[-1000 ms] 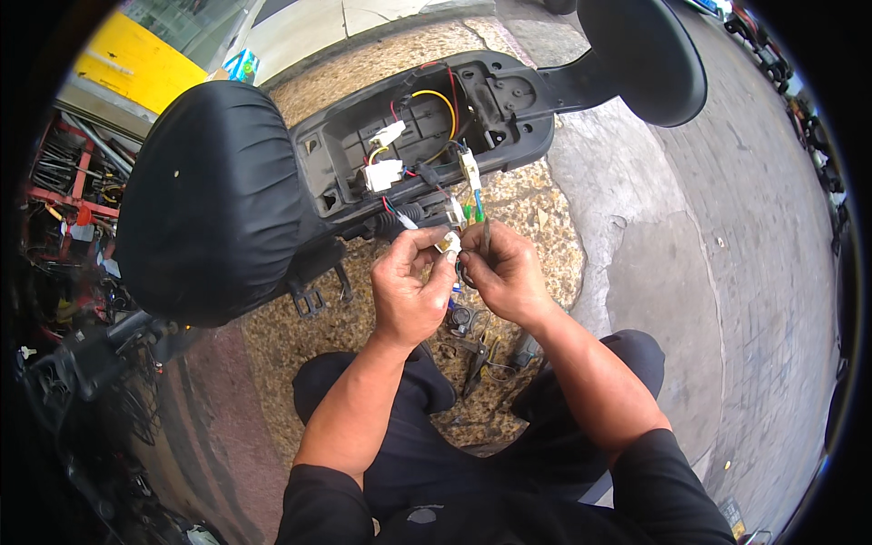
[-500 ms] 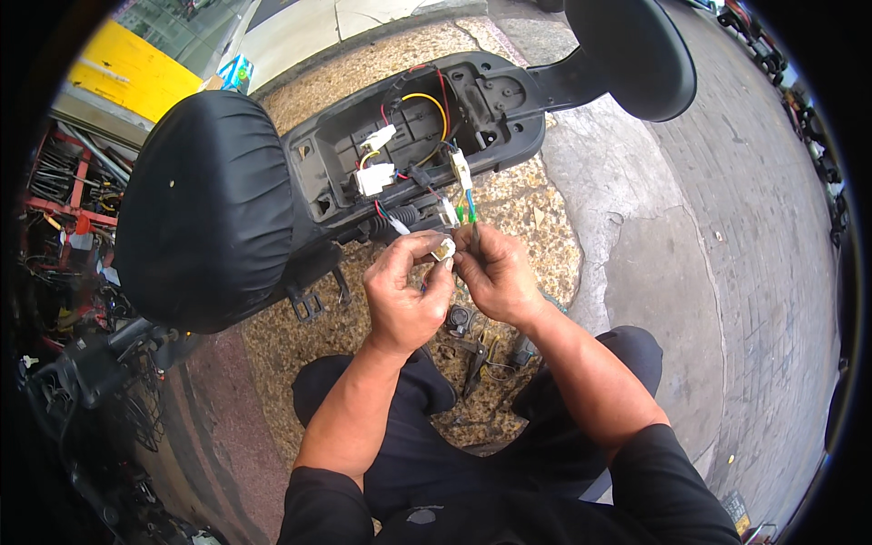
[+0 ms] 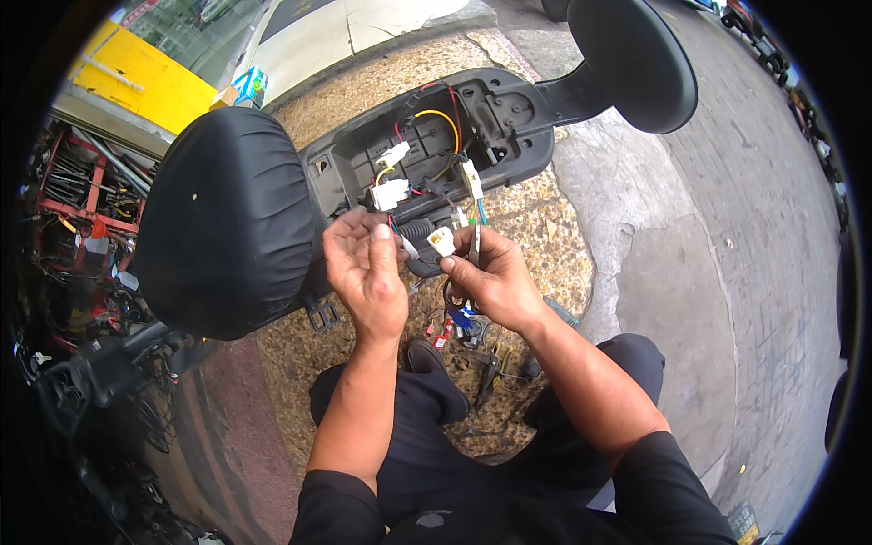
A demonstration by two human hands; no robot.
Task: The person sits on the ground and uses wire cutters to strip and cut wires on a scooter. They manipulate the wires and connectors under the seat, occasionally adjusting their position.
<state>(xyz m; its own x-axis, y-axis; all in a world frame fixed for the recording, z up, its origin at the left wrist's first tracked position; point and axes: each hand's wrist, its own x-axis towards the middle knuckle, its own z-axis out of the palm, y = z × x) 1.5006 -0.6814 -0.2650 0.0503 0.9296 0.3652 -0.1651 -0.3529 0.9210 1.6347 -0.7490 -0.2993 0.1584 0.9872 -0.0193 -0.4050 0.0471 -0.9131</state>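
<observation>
Between thumb and fingers of my right hand (image 3: 495,277) is a white wire connector (image 3: 441,242), its open end facing left. A slim metal tool (image 3: 476,238) stands up from the same grip; its kind is unclear. My left hand (image 3: 371,282) is lifted just left of the connector, fingers apart and holding nothing. Beyond both hands lies an open black compartment (image 3: 350,156) of a seated vehicle. Coloured wires and white connectors show there, among them a large white connector (image 3: 391,193) and an upright one (image 3: 471,180). A corrugated black tube (image 3: 416,230) runs along its near side.
A black padded seat (image 3: 222,222) rises at left, and a dark rounded pad (image 3: 633,64) at far right. Pliers (image 3: 489,374) and small red and blue parts lie on the pebbled ground between my feet. A red rack (image 3: 100,182) stands far left.
My left hand has let go of the white connector and moved left, its fingers spreading. The connector stays in my right hand. The whole view has shifted slightly.
</observation>
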